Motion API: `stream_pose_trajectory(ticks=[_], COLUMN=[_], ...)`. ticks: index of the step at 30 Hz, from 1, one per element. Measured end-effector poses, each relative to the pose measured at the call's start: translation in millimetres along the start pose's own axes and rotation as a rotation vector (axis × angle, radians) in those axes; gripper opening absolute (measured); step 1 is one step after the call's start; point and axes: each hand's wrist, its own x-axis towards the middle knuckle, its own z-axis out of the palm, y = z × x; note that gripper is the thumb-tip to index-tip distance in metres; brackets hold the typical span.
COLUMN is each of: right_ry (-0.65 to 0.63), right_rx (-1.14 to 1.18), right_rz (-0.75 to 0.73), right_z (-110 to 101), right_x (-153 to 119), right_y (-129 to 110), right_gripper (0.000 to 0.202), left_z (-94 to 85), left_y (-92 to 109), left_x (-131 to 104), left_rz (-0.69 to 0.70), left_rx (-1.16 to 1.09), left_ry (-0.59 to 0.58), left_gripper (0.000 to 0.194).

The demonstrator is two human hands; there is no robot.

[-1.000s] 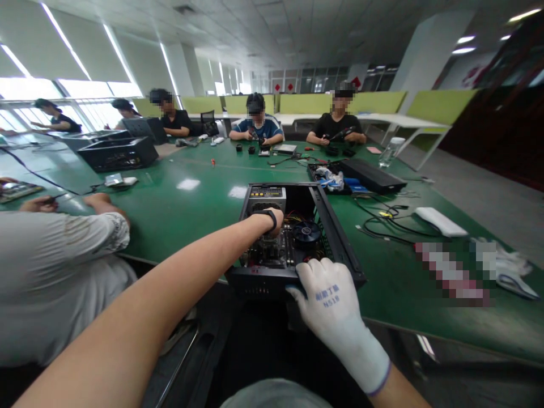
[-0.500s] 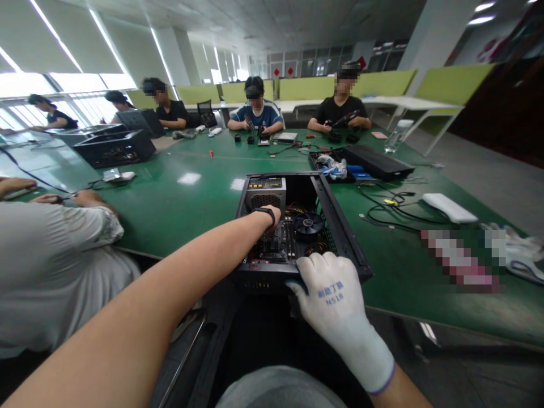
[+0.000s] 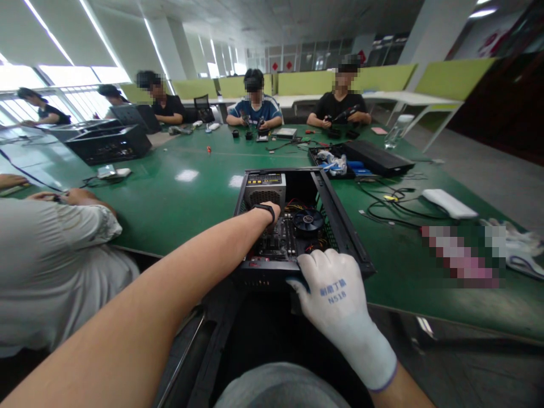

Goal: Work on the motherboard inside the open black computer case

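A black computer case [image 3: 345, 229] lies open in front of me, overhanging the near edge of the green table. My left hand [image 3: 272, 215], bare with a black wristband, reaches down into it beside the grey power supply [image 3: 266, 196]; its fingers are hidden inside. To its right is a round black cooling fan [image 3: 308, 221] above the motherboard [image 3: 274, 243]. My right hand [image 3: 331, 283], in a white glove, is closed over the near edge of the case, thumb on the outside and fingers over the rim.
Beyond the case are a black tray of tools and gloves [image 3: 334, 164] and black cables [image 3: 382, 207]. A white box [image 3: 449, 204] and white gloves [image 3: 521, 249] lie right. A person in a grey shirt [image 3: 55, 266] sits close at left; several people work across the table [image 3: 178, 192].
The view has shifted slightly. My left hand stays inside the case and my right hand keeps its hold on the near edge.
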Motion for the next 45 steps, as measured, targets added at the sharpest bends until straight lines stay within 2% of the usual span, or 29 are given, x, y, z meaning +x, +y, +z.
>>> stream_pose_trajectory(ticks=[12,23,33,45], right_ry=[0.026,0.013,0.002,-0.009], right_rx=[-0.011,-0.016,-0.016,-0.015], right_rz=[-0.009,-0.006,-0.009,-0.012], right_z=[0,1,1,-2], right_x=[-1,0,-1,-1], right_y=[0,0,0,0], right_gripper=[0.025,0.025,0.024,0.022], left_z=[10.7,10.0,14.3,17.8], left_y=[-7,-7,-7,-11], left_x=[16,17,24,31], left_rz=[0.026,0.016,0.045,0.049], left_rx=[-0.035,-0.025,-0.030,-0.031], left_ry=[0.057,0.031,0.053,0.054], left_gripper=[0.070,0.068,0.068,0.075])
